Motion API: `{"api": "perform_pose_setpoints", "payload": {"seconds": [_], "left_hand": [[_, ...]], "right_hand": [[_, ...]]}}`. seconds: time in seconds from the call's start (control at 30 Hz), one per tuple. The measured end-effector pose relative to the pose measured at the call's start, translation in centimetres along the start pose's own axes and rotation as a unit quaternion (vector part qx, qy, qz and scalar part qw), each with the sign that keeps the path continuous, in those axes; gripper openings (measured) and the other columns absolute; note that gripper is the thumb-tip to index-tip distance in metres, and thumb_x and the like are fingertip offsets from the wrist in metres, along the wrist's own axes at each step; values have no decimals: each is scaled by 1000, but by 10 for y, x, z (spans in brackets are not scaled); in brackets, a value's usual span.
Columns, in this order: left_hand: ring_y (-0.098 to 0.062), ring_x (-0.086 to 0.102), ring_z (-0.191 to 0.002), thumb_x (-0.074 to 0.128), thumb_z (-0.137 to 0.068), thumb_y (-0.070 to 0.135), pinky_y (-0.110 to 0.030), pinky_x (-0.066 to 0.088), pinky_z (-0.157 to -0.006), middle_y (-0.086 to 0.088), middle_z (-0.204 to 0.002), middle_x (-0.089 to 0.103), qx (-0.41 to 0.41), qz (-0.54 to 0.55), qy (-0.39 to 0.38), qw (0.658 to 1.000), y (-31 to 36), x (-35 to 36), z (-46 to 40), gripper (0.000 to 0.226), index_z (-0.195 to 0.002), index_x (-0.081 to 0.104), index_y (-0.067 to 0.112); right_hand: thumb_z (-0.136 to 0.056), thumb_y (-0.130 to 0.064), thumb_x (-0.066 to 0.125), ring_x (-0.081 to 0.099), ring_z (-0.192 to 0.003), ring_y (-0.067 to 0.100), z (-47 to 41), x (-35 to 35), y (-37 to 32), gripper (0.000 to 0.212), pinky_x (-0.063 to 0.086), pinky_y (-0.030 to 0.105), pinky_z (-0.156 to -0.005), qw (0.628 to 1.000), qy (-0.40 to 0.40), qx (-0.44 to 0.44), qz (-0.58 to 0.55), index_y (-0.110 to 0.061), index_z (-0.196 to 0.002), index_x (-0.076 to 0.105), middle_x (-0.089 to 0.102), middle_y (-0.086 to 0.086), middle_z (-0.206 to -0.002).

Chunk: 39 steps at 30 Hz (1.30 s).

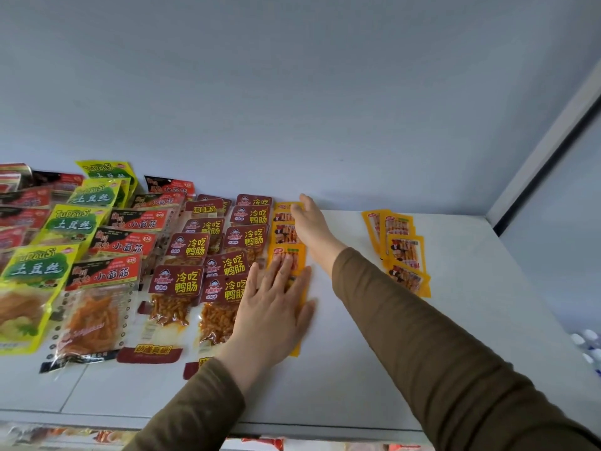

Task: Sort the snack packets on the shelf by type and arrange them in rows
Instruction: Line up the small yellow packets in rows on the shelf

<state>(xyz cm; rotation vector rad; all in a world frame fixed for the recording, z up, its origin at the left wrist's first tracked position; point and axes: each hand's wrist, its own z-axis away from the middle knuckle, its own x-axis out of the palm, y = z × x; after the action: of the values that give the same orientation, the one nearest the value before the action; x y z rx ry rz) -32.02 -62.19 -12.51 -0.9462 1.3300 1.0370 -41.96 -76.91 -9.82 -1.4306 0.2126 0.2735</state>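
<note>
My left hand (273,307) lies flat, fingers spread, palm down on the near end of a row of orange packets (286,252), pressing them against the shelf (357,369). My right hand (307,219) reaches to the far end of the same row, by the shelf's back edge, fingers straight and resting on the rearmost orange packet. Nothing pinched in either hand. Both sleeves are olive-brown.

The orange row runs front to back, roughly mid-shelf, packets overlapping like shingles. Just beside it on the left: two rows of dark red packets (227,265) with yellow lettering, also overlapping front to back; my left thumb side touches the nearest of them. Further left, a row of red-and-black packets (107,275) with clear windows showing orange strips. Next left, a row of yellow-green packets (35,265). At the shelf's left edge, more red packets (19,216), partly cut off, type unclear.

A second small group of orange packets (401,252) lies well apart toward the shelf's right edge, loosely fanned, somewhat skewed. Bare white shelf between that group and my right arm.

Back wall (292,92) is plain pale blue-grey. Below the shelf's front edge, blurred packaging on a lower level; at far right, a few white bottle caps (585,340).
</note>
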Motion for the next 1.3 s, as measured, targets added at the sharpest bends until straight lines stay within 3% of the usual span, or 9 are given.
{"api": "perform_pose_setpoints", "payload": {"seconds": [0.13, 0.27, 0.33, 0.53, 0.7, 0.83, 0.97, 1.1, 1.3], "left_hand": [[-30, -22, -156, -2, -97, 70, -50, -17, -125, -5, -170, -20, -10, 6, 21, 1000, 6, -6, -3, 74, -161, -16, 36], [-23, -24, -156, 8, -98, 70, -48, -16, -125, -1, -171, -17, 58, 80, 28, 995, 32, -18, -24, 73, -164, 1, 38], [-23, -23, -156, 17, -101, 67, -50, -11, -127, -1, -172, -15, 109, 90, 12, 990, 51, -20, -39, 70, -164, 10, 36], [-29, -16, -158, 33, -104, 60, -49, -4, -128, -8, -172, -14, 169, 83, -6, 982, 115, -16, -88, 74, -165, 0, 32], [-33, -14, -158, 26, -105, 58, -54, -2, -127, -10, -172, -11, 143, 60, -7, 988, 142, -3, -107, 69, -165, 4, 30], [-32, -13, -158, 18, -105, 60, -56, -10, -125, -8, -173, -10, 123, 28, -5, 992, 126, 7, -101, 67, -164, 4, 32], [-30, -13, -158, 11, -103, 62, -60, -11, -124, -6, -173, -11, 105, -29, -12, 994, 90, 5, -93, 69, -164, -1, 33], [-30, -16, -158, 5, -102, 63, -61, -11, -123, -6, -171, -17, 72, -71, -26, 995, 61, 0, -86, 70, -164, -8, 31], [-32, -17, -157, 2, -102, 66, -58, -10, -125, -8, -171, -17, 52, -58, -30, 996, 43, -1, -70, 71, -163, -12, 32]], "right_hand": [[-108, -28, 44, 37, -147, 18, 16, -29, -3, 49, 33, 32, -117, 998, 16, -56, 27, -20, -156, 37, 38, 0, -161], [-102, -31, 53, 54, -127, 4, 38, -93, 9, 28, 42, 20, -96, 982, 89, -140, 92, -29, -128, 65, 64, -16, -131], [-101, -32, 55, 60, -118, 1, 45, -132, 24, 22, 47, 21, -94, 974, 153, -130, 102, -32, -118, 69, 67, -22, -118], [-101, -31, 60, 57, -127, 13, 44, -203, 76, 28, 47, 37, -108, 982, 183, -20, 35, -27, -129, 65, 64, -3, -134], [-105, -20, 54, 59, -116, -1, 32, -188, 89, 35, 45, 10, -86, 988, 150, -10, -31, -20, -139, 60, 61, -3, -136], [-102, -5, 47, 53, -132, 14, 23, -157, 86, 39, 40, 26, -110, 989, 147, -26, -12, -14, -137, 62, 60, 1, -141], [-105, -8, 44, 49, -131, 8, 22, -123, 77, 41, 38, 24, -107, 989, 132, -11, -64, -17, -143, 56, 54, 0, -147], [-106, -12, 43, 44, -142, 17, 19, -86, 65, 43, 36, 38, -119, 989, 117, -16, -86, -16, -148, 51, 49, 2, -154], [-108, -19, 45, 39, -146, 16, 16, -66, 55, 44, 32, 33, -120, 992, 73, -14, -100, -14, -152, 46, 43, 2, -159]]}}
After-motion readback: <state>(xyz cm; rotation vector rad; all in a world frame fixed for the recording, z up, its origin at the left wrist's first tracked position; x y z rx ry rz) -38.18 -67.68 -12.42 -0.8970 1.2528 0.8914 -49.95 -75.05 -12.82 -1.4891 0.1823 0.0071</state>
